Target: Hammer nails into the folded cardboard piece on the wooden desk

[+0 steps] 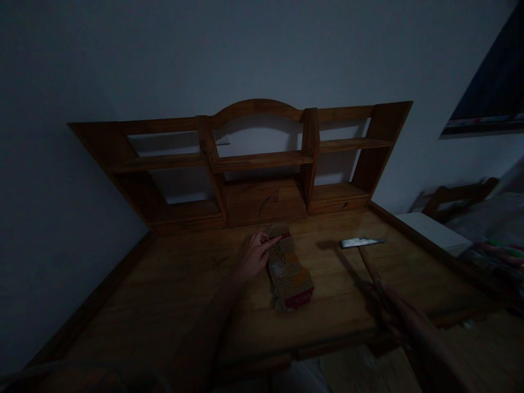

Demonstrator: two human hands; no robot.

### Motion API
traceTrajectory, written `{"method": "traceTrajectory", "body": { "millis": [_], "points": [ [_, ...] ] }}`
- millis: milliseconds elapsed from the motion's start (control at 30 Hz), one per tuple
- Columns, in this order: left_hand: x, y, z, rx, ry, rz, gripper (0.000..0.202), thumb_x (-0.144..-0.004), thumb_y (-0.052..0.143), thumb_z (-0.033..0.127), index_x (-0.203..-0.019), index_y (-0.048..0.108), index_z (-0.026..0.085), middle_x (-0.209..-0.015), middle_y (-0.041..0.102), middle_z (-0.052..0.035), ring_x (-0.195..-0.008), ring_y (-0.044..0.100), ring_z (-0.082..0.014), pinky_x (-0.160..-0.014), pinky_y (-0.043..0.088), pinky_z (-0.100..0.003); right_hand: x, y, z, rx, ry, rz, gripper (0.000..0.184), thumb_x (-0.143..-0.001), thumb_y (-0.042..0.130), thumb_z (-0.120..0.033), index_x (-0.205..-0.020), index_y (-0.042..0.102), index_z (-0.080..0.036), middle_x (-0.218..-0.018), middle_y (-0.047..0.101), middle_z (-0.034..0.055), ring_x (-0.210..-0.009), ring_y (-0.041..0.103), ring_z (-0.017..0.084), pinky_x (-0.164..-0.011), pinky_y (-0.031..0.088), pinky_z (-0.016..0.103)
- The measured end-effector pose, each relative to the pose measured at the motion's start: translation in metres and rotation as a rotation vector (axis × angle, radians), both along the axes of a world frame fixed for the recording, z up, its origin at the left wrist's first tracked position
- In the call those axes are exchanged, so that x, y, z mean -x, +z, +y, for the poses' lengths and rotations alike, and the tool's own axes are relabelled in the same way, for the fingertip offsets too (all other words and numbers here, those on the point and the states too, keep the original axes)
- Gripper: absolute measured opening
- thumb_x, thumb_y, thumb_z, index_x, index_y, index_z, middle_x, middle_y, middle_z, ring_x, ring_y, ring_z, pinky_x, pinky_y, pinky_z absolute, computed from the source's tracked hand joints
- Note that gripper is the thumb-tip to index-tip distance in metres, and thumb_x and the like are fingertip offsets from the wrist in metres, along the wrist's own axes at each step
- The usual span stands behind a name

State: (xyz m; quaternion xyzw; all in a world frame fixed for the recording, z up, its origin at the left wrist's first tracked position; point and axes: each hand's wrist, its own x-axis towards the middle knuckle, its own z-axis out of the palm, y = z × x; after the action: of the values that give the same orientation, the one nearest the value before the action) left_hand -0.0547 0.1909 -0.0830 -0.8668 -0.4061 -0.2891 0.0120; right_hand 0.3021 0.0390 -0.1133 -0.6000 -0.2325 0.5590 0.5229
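A flattened, creased piece of cardboard packaging [291,273] lies on the wooden desk, brown with orange dots, dark zigzag print and a dark red end. My left hand [256,254] rests at its upper left edge. The index finger is stretched out across the cardboard, and the other fingers are partly curled and hard to make out in the dim light. Over the right side of the desk, my right hand [395,311] grips a hammer [370,266] by its wooden handle. Its shiny metal head is raised above the desktop, apart from the cardboard.
A wooden shelf unit [262,159] with several compartments stands along the desk's back edge, against the wall. Raised wooden rims border the desktop [180,273] on both sides. Beyond the right rim are a white surface [432,232] and a wooden chair back [460,195].
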Motion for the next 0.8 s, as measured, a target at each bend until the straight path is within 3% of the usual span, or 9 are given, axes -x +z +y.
{"method": "traceTrajectory", "body": {
  "millis": [233, 567, 700, 800],
  "points": [
    [-0.001, -0.001, 0.001, -0.006, -0.01, -0.01, 0.07, -0.081, 0.044, 0.006, -0.142, 0.035, 0.039, -0.112, 0.043, -0.0054, -0.104, 0.04, -0.0181, -0.094, 0.033, -0.036, 0.001, 0.001, -0.001, 0.033, -0.033, -0.037, 0.052, -0.078, 0.06, -0.064, -0.111, 0.064, -0.024, -0.058, 0.041, -0.0025, -0.038, 0.019, 0.004, -0.034, 0.013, 0.014],
    [0.001, 0.006, -0.003, -0.037, -0.018, -0.057, 0.071, -0.079, 0.043, 0.004, -0.141, 0.038, 0.037, -0.111, 0.043, -0.0058, -0.103, 0.041, -0.0172, -0.094, 0.036, -0.034, -0.004, -0.005, 0.002, 0.055, -0.037, -0.057, 0.048, -0.082, 0.056, -0.063, -0.113, 0.061, -0.026, -0.052, 0.031, -0.0051, -0.037, 0.02, 0.005, -0.034, 0.016, 0.016],
    [0.016, 0.013, 0.004, -0.153, 0.056, -0.162, 0.058, -0.083, 0.043, 0.008, -0.136, 0.048, 0.031, -0.111, 0.043, -0.0065, -0.106, 0.042, -0.0167, -0.094, 0.037, -0.032, -0.007, -0.004, 0.003, 0.024, 0.024, -0.041, 0.054, -0.08, 0.058, -0.064, -0.117, 0.06, -0.024, -0.054, 0.035, -0.0041, -0.037, 0.025, 0.005, -0.034, 0.018, 0.016],
    [0.041, 0.018, 0.016, -0.285, 0.201, -0.209, 0.052, -0.08, 0.046, 0.01, -0.128, 0.056, 0.026, -0.109, 0.045, -0.0075, -0.101, 0.045, -0.0172, -0.092, 0.039, -0.031, -0.009, -0.006, 0.004, 0.012, 0.049, -0.051, 0.056, -0.08, 0.057, -0.064, -0.117, 0.059, -0.022, -0.054, 0.037, -0.0034, -0.037, 0.025, 0.006, -0.033, 0.017, 0.016]
  ]
}}
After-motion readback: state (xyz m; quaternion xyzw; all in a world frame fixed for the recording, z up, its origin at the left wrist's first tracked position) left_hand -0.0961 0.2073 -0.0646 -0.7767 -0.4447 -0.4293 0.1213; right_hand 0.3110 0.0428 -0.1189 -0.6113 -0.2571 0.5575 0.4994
